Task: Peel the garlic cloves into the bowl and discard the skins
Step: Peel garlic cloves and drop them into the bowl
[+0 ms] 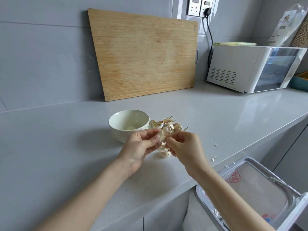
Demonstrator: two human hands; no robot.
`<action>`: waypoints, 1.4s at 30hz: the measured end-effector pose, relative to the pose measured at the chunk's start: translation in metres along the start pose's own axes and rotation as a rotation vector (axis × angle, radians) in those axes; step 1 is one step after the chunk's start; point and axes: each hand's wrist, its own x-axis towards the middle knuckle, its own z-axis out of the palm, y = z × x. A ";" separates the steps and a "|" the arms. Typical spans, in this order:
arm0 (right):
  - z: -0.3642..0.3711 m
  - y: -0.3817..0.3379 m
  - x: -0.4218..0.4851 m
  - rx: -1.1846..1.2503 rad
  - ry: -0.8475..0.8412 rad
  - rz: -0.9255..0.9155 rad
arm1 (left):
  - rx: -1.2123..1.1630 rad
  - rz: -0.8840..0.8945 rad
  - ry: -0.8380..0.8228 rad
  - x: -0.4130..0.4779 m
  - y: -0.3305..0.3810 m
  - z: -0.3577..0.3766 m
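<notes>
the grey countertop (66, 147) is carrying it all, with the open bin (246, 159) sitting at the near right, below its edge. the white bowl (116, 133) is waiting just left of the unpeeled garlic pile (168, 125). nearer, the left hand (140, 147) is pinching a clove (161, 136) in curled fingers while the right hand (185, 145) is nipping its papery skin (163, 143). it's looking light, firm, probably slippery once bare, so gripping the body and tearing from the tip seems wise; the skin is looking flimsy, likely to scatter.
</notes>
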 end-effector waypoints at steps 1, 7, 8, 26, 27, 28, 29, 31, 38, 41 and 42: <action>0.001 0.001 -0.002 -0.008 -0.008 0.005 | -0.045 -0.011 0.012 0.001 0.000 -0.001; 0.006 0.002 -0.007 -0.064 -0.050 0.000 | -0.151 -0.055 0.056 0.004 -0.002 -0.001; 0.006 0.002 -0.007 -0.083 -0.050 -0.003 | -0.158 -0.056 0.069 0.005 -0.002 -0.001; -0.002 0.004 -0.016 -0.324 0.018 -0.116 | -0.083 0.065 0.141 0.003 -0.005 0.003; -0.002 0.003 -0.019 -0.348 0.034 -0.143 | -0.044 0.084 0.141 0.003 -0.006 0.004; -0.002 0.003 -0.021 -0.366 0.050 -0.169 | -0.013 0.102 0.150 0.003 -0.006 0.005; -0.002 0.002 -0.023 -0.374 0.069 -0.193 | 0.006 0.117 0.163 0.004 -0.005 0.005; -0.006 0.003 -0.023 -0.384 0.107 -0.232 | 0.036 0.146 0.166 0.004 -0.004 0.004; -0.012 0.019 0.008 -0.625 0.049 -0.211 | 0.229 0.189 0.101 0.001 -0.007 0.001; -0.014 0.026 0.014 -0.566 0.030 -0.182 | 0.208 0.169 0.088 0.000 -0.007 -0.001; -0.015 0.027 0.014 -0.525 0.033 -0.175 | 0.217 0.169 0.078 0.000 -0.007 -0.001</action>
